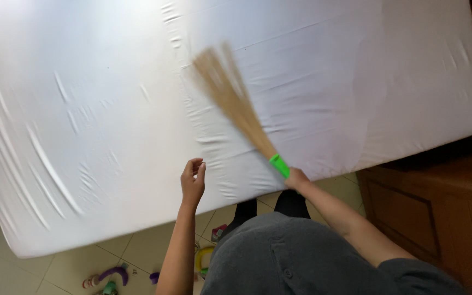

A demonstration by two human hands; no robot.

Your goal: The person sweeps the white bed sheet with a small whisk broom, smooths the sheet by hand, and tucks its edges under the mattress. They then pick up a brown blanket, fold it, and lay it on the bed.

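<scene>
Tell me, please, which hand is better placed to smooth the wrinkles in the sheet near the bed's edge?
Probably the left hand: it is free, half curled, right over the wrinkled sheet at the near edge. The right hand is shut on the broom.

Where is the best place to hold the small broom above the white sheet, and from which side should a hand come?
Probably at the green handle, coming from the near edge of the bed. The broom narrows to this firm end, while its bristles spread loose over the white sheet. The right hand grips there; the left hand hovers free.
</scene>
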